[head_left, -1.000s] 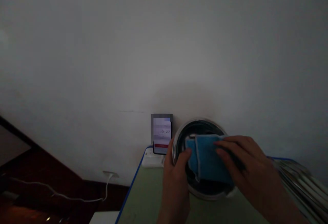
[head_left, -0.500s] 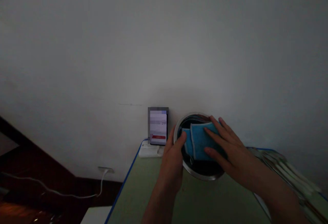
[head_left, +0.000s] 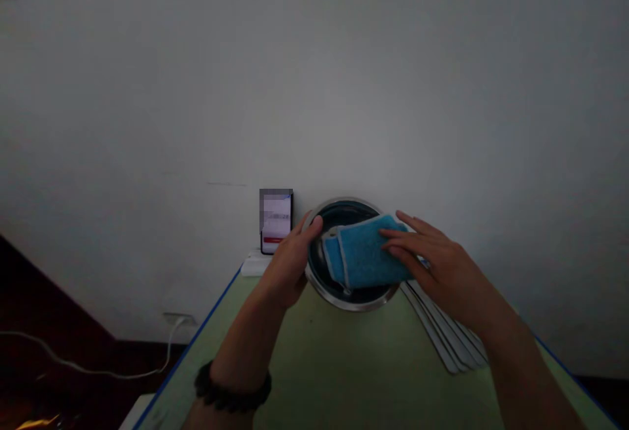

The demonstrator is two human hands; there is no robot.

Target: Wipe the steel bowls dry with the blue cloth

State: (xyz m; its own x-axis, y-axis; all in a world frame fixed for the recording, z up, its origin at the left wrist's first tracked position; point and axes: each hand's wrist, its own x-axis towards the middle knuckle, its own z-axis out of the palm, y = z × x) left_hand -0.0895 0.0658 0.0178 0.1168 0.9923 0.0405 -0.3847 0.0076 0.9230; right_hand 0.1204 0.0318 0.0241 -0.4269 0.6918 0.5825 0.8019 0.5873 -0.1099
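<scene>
One green tabletop [head_left: 339, 364], grey wall [head_left: 314, 89].

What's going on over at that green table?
A person's left hand grips the rim of a round, shiny metal bowl. The right hand rests its fingers on a folded blue cloth with pale edging, over the bowl's opening. A lit phone stands upright nearby.

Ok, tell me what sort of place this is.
Probably a room in a home, though that is a guess: a small green-topped table with blue edging stands against a plain wall, a phone is propped upright there, and a white cable runs from a wall socket.
</scene>
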